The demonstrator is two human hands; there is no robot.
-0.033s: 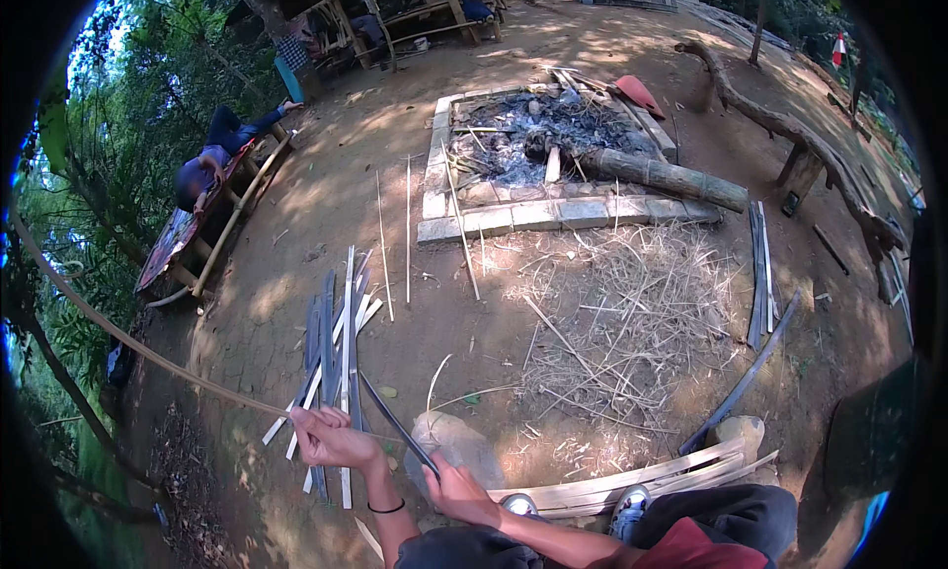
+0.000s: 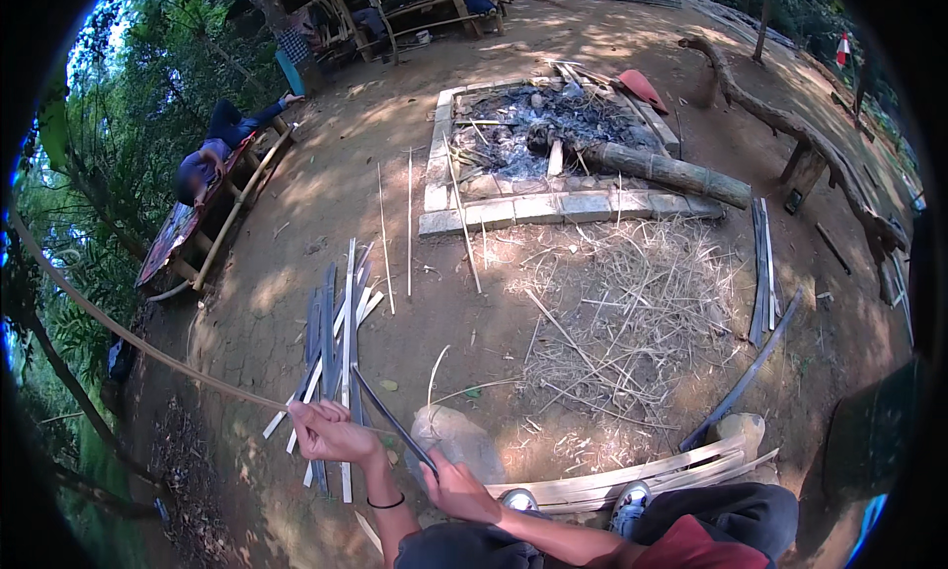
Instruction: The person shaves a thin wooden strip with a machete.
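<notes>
My left hand (image 2: 336, 437) is closed on one end of a long, thin bamboo strip (image 2: 148, 353), which arcs up and away to the far left. My right hand (image 2: 460, 489) grips a dark, narrow knife (image 2: 393, 421), its blade slanting up and to the left toward my left wrist. Blade and strip look apart. Beneath the hands lies a large pale stone (image 2: 459, 441). Left of it, a pile of dark and pale split bamboo strips (image 2: 348, 342) rests on the dirt. The knife's handle is mostly hidden in my fingers.
Pale split bamboo (image 2: 632, 478) lies across by my shoes. Shavings (image 2: 632, 332) cover the ground ahead. Beyond is a brick-edged fire pit (image 2: 533, 210) with ash and a thick bamboo log (image 2: 671, 174). A person (image 2: 222, 150) reclines on a bamboo bench (image 2: 232, 212) at left.
The knife blade's tip has shifted slightly up and to the left. The view has tilted a little. Both hands keep their holds.
</notes>
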